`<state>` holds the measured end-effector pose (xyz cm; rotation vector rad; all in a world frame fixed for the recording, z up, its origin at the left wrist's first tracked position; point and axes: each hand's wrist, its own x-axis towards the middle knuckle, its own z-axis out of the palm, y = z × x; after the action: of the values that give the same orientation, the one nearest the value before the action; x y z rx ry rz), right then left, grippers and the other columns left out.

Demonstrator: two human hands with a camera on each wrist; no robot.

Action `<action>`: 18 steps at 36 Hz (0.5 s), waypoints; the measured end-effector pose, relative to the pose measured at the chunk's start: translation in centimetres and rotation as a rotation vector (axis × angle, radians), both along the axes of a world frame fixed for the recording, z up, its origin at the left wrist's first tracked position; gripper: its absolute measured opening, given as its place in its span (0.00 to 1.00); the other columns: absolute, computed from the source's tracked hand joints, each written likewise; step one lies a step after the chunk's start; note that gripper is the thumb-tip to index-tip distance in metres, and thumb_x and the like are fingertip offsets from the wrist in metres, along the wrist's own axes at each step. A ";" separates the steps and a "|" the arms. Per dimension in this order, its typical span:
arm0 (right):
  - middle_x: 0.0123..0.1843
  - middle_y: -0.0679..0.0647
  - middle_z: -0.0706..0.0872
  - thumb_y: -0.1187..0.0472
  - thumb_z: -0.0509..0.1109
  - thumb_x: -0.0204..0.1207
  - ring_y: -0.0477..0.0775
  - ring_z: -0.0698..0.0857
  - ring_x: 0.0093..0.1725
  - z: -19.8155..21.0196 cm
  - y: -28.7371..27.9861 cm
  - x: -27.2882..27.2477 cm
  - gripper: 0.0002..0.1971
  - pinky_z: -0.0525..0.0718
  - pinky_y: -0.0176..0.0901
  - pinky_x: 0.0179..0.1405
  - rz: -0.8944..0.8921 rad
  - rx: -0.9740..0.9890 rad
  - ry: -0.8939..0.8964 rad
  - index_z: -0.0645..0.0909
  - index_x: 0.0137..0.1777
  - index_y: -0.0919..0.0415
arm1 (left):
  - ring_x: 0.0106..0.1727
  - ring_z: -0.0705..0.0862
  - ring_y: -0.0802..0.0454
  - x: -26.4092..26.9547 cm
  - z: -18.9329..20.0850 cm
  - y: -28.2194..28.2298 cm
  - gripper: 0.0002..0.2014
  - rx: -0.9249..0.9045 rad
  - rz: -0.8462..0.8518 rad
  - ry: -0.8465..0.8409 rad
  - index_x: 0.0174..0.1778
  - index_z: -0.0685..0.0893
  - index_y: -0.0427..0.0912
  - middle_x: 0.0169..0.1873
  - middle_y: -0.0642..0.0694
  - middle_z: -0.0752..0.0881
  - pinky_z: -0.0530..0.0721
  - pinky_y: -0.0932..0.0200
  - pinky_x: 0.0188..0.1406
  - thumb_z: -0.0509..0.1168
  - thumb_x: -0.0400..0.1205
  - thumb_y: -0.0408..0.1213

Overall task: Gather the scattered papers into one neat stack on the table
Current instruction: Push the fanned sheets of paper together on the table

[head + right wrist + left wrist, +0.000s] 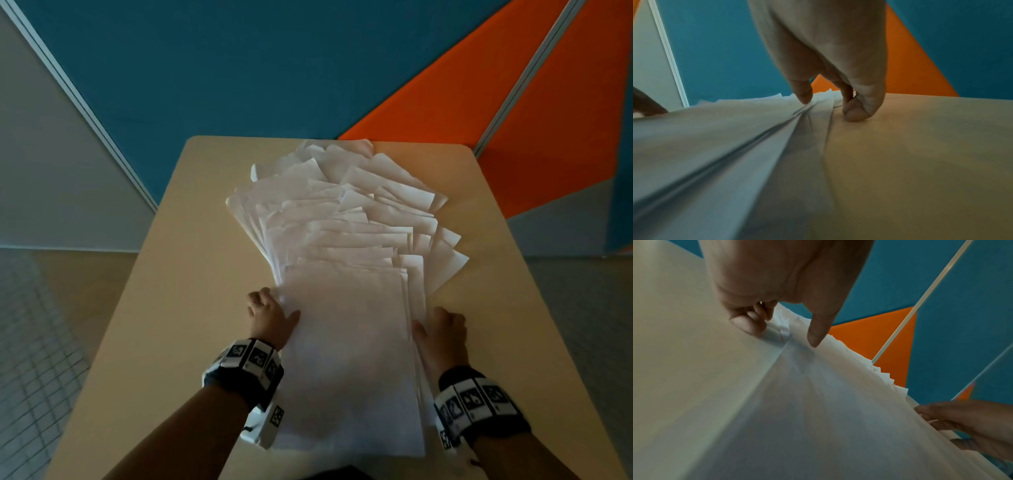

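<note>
White papers (pixel 346 260) lay fanned in a long overlapping spread down the middle of the beige tabletop (pixel 164 308), near end squared, far end ragged. Left hand (pixel 269 313) pinched the pile's left edge, thumb on top, fingers curled under. Right hand (pixel 442 334) likewise pinched the right edge.

Left hand (pixel 269 313): forearm extended, fingers curled, thumb straight. Right hand (pixel 442 334): forearm extended, fingers curled, thumb straight.
</note>
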<state>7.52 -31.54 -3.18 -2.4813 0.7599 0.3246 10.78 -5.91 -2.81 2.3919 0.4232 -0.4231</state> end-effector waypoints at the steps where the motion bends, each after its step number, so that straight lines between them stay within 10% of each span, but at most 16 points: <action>1: 0.69 0.71 0.68 0.57 0.66 0.76 0.70 0.69 0.67 -0.1 0.2 0.6 0.24 0.71 0.57 0.67 0.006 -0.001 -0.009 0.68 0.67 0.71 | 0.75 0.60 0.34 0.5 -0.2 -0.2 0.36 0.008 -0.015 -0.002 0.72 0.59 0.26 0.71 0.30 0.65 0.59 0.46 0.77 0.68 0.76 0.42; 18: 0.66 0.69 0.71 0.60 0.65 0.76 0.69 0.75 0.61 0.0 -2.8 3.7 0.22 0.74 0.51 0.55 -0.021 0.095 -0.080 0.68 0.66 0.71 | 0.74 0.63 0.34 2.7 -0.6 -1.5 0.36 -0.038 0.202 -0.038 0.73 0.61 0.28 0.72 0.30 0.65 0.58 0.45 0.76 0.69 0.75 0.43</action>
<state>11.21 -34.35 -3.15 -2.3808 0.7206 0.2467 13.48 -7.43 -3.40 2.2887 0.6265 -0.2917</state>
